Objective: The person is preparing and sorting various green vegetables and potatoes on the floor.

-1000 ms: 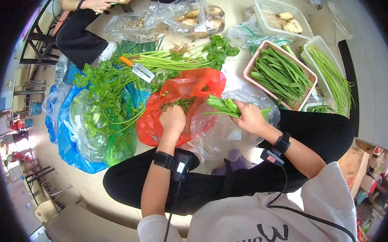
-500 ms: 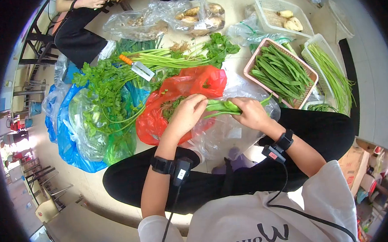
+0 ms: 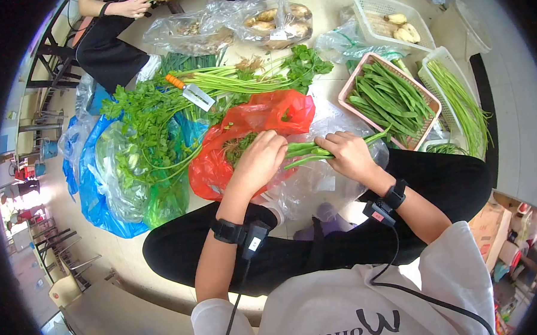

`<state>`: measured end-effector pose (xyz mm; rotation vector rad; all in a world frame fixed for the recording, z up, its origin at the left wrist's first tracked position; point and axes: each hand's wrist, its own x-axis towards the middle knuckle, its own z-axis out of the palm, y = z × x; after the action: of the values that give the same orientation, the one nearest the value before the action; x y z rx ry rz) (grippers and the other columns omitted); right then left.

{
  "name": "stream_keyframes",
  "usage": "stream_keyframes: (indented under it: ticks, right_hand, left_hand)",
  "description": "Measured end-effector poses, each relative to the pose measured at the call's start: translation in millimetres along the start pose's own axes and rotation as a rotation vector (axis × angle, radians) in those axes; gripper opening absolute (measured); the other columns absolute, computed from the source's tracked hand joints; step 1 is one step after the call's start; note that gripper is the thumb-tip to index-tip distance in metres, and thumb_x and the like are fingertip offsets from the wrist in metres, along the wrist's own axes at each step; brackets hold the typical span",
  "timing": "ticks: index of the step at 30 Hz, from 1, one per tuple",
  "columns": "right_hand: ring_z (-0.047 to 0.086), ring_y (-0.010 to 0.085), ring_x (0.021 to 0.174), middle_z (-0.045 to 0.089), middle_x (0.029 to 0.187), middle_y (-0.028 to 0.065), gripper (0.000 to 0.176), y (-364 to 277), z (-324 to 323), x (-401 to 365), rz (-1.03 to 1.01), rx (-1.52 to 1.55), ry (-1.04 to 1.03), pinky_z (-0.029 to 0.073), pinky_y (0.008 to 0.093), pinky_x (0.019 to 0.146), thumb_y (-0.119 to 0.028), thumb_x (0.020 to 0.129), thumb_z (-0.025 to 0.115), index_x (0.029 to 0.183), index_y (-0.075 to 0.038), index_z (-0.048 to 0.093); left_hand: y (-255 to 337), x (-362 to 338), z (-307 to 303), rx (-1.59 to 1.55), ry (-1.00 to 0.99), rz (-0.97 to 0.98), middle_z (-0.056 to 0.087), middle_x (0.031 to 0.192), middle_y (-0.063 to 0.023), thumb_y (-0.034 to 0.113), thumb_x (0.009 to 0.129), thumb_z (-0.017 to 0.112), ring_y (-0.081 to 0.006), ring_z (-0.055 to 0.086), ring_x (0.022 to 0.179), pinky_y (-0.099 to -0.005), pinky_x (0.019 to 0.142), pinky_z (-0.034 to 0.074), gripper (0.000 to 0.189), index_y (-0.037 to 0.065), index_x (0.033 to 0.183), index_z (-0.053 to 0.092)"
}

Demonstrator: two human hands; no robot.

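Between my hands lies a small bundle of green stalks [image 3: 306, 149], held roughly level over a clear plastic bag [image 3: 311, 192]. My left hand [image 3: 263, 156] has its fingers closed round the left end of the bundle, beside a red plastic bag [image 3: 211, 164] with leafy greens in it. My right hand [image 3: 347, 154] grips the right part, thumb and fingers pressed together, and thin green tips stick out past it to the right. A pink basket [image 3: 372, 118] of flat green pods [image 3: 388, 99] stands just beyond my right hand.
Long leafy celery [image 3: 152, 118] lies at the left with an orange-handled blade [image 3: 198, 97] on it. Blue bag [image 3: 96, 199] at left; root bags [image 3: 274, 23] behind; white baskets [image 3: 367, 28] and green stems [image 3: 457, 99] at right. Another person's hand [image 3: 131, 7] shows at top left.
My right hand has turned, its fingers now lying over the stalks. My left fingers have closed further round their end. The bundle's right tips reach further up and right.
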<state>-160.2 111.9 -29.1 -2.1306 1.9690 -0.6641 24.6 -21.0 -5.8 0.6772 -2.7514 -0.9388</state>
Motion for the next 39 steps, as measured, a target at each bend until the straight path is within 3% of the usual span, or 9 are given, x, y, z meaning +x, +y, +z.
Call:
stream_keyframes:
  ticks: [4, 7, 11, 14, 20, 23, 26, 35, 39]
  right_hand:
    - [0.058, 0.0228, 0.07, 0.056, 0.072, 0.0043, 0.029, 0, 1, -1, -0.071, -0.021, -0.087, 0.045, 0.035, 0.061, -0.012, 0.065, 0.06, 0.094, -0.009, 0.058]
    - [0.058, 0.0218, 0.07, 0.055, 0.071, 0.004, 0.027, 0, 5, -3, -0.136, -0.031, -0.132, 0.045, 0.0349, 0.061, -0.011, 0.064, 0.059, 0.091, -0.009, 0.058]
    - [0.058, 0.0214, 0.07, 0.055, 0.07, 0.004, 0.025, -3, 7, -5, -0.088, -0.065, -0.132, 0.044, 0.0345, 0.061, -0.01, 0.064, 0.058, 0.089, -0.009, 0.058]
    - [0.057, 0.0215, 0.069, 0.054, 0.071, 0.0037, 0.03, -2, 7, -7, -0.061, -0.089, -0.132, 0.044, 0.0335, 0.063, -0.012, 0.062, 0.061, 0.092, -0.01, 0.058]
    - [0.057, 0.0209, 0.068, 0.053, 0.071, 0.0037, 0.034, -13, -2, -5, -0.11, -0.055, -0.075, 0.043, 0.0333, 0.061, -0.013, 0.062, 0.062, 0.095, -0.007, 0.056]
    - [0.056, 0.0205, 0.068, 0.053, 0.071, 0.0034, 0.034, -13, -1, -6, -0.115, -0.048, -0.035, 0.042, 0.033, 0.06, -0.013, 0.062, 0.062, 0.094, -0.006, 0.056]
    - [0.056, 0.0202, 0.068, 0.053, 0.071, 0.0031, 0.034, -13, -3, -6, -0.128, -0.039, -0.012, 0.042, 0.0325, 0.06, -0.013, 0.062, 0.062, 0.094, -0.006, 0.056]
    - [0.057, 0.0181, 0.071, 0.056, 0.077, 0.0019, 0.037, -15, -4, -6, -0.153, -0.076, -0.002, 0.042, 0.0309, 0.061, -0.011, 0.063, 0.058, 0.1, -0.007, 0.057]
    - [0.056, 0.0182, 0.072, 0.055, 0.076, 0.0018, 0.039, -19, -1, -6, -0.126, -0.049, -0.036, 0.042, 0.0311, 0.062, -0.01, 0.063, 0.058, 0.102, -0.008, 0.056]
  left_hand:
    - [-8, -11, 16, 0.024, -0.184, -0.033, 0.053, 0.081, -0.0195, 0.014, 0.085, 0.046, -0.0348, 0.054, 0.081, -0.0407, 0.074, 0.042, 0.018, -0.004, 0.087, 0.046]
    - [-13, -15, 21, -0.128, -0.524, -0.204, 0.053, 0.082, -0.0223, 0.018, 0.085, 0.042, -0.0372, 0.053, 0.081, -0.0429, 0.074, 0.041, 0.022, -0.003, 0.087, 0.046]
    - [-21, -11, 27, -0.253, -0.616, -0.266, 0.054, 0.081, -0.0225, 0.02, 0.084, 0.04, -0.0372, 0.054, 0.08, -0.043, 0.072, 0.041, 0.023, -0.002, 0.087, 0.047]
    - [-31, -7, 32, -0.337, -0.491, -0.215, 0.054, 0.078, -0.0221, 0.02, 0.083, 0.042, -0.0371, 0.054, 0.077, -0.0418, 0.068, 0.042, 0.023, -0.002, 0.084, 0.05]
    - [-21, -5, 49, -0.222, -0.187, -0.267, 0.055, 0.071, -0.0234, 0.019, 0.081, 0.047, -0.04, 0.055, 0.07, -0.0421, 0.063, 0.043, 0.023, -0.003, 0.078, 0.053]
    - [-13, -4, 45, -0.285, -0.111, -0.332, 0.055, 0.071, -0.0237, 0.017, 0.081, 0.048, -0.0405, 0.055, 0.071, -0.0419, 0.063, 0.043, 0.021, -0.003, 0.079, 0.054]
    - [-13, -4, 50, -0.262, -0.029, -0.323, 0.055, 0.072, -0.0254, 0.02, 0.08, 0.048, -0.0419, 0.055, 0.073, -0.0479, 0.066, 0.042, 0.025, -0.003, 0.073, 0.053]
    - [-16, -5, 58, -0.329, 0.146, -0.515, 0.057, 0.073, -0.0241, 0.02, 0.081, 0.045, -0.0414, 0.055, 0.074, -0.046, 0.066, 0.043, 0.026, -0.003, 0.075, 0.057]
    - [-29, 0, 44, -0.389, 0.127, -0.591, 0.058, 0.074, -0.0229, 0.025, 0.083, 0.046, -0.0398, 0.057, 0.075, -0.046, 0.067, 0.043, 0.032, -0.003, 0.075, 0.059]
